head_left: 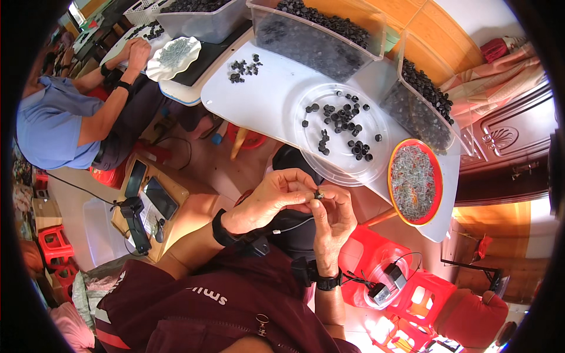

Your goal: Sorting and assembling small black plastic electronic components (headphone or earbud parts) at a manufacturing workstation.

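Above my lap, both hands meet at the fingertips around a small black part [318,194], perhaps a plastic cap with something shiny on it. My left hand [273,197] pinches it from the left. The thumb and fingertips of my right hand [331,220] close on it from the right. Just beyond them, a clear round tray [306,141] on the white table [247,109] holds several loose black caps [341,120]. An orange-red bowl [438,182] full of thin, silvery metal pieces [415,179] sits to the right of the tray.
Clear bins [312,44] of black parts line the table's back. A small pile of black parts [244,69] lies at the far left. A co-worker in a blue shirt [59,123] sits left, by a scalloped white dish [154,69]. Red stools [424,300] stand at my right.
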Tool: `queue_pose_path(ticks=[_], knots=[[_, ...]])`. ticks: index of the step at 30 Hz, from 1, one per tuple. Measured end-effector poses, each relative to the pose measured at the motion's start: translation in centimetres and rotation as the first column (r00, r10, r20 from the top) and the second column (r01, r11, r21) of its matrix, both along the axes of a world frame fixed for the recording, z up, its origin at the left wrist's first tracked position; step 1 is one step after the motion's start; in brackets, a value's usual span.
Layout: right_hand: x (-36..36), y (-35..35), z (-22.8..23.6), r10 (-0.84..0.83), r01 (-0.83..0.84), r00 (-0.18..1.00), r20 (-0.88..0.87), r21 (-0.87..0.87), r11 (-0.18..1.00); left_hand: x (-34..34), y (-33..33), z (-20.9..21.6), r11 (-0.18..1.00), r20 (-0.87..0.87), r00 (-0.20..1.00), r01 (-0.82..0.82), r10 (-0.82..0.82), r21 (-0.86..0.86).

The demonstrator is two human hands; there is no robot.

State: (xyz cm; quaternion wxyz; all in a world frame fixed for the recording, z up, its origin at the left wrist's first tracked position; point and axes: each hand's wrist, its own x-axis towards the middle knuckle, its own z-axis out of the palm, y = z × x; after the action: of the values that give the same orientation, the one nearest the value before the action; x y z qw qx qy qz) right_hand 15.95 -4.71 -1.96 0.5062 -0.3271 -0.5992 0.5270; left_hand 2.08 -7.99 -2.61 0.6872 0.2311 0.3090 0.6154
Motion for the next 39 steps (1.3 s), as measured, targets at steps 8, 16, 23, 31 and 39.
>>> queue_pose_path(ticks=[8,16,23,31,39], knots=[[1.1,0.8,-0.5,-0.166,0.149,0.975,-0.15,-0.121,0.981,-1.1,3.6,2.1,0.99,-0.519,0.848,0.141,-0.106,0.029],[2.6,0.6,-0.7,-0.203,0.171,0.965,-0.166,-0.187,0.967,-4.2,10.1,-0.2,0.95,-0.894,0.32,-0.112,0.313,0.292],[2.5,0.2,-1.2,-0.204,0.169,0.969,-0.141,-0.228,0.959,-1.1,12.7,-0.3,0.924,-0.893,0.26,0.008,0.368,0.383],[3.7,-0.5,-1.3,-0.194,0.155,0.971,-0.139,-0.248,0.956,2.4,14.2,-2.7,0.836,-0.863,-0.013,0.255,0.506,0.486],[3.6,-0.8,-1.5,-0.171,0.128,0.978,-0.122,-0.299,0.945,2.2,13.8,-2.3,0.819,-0.852,-0.015,0.284,0.523,0.498]])
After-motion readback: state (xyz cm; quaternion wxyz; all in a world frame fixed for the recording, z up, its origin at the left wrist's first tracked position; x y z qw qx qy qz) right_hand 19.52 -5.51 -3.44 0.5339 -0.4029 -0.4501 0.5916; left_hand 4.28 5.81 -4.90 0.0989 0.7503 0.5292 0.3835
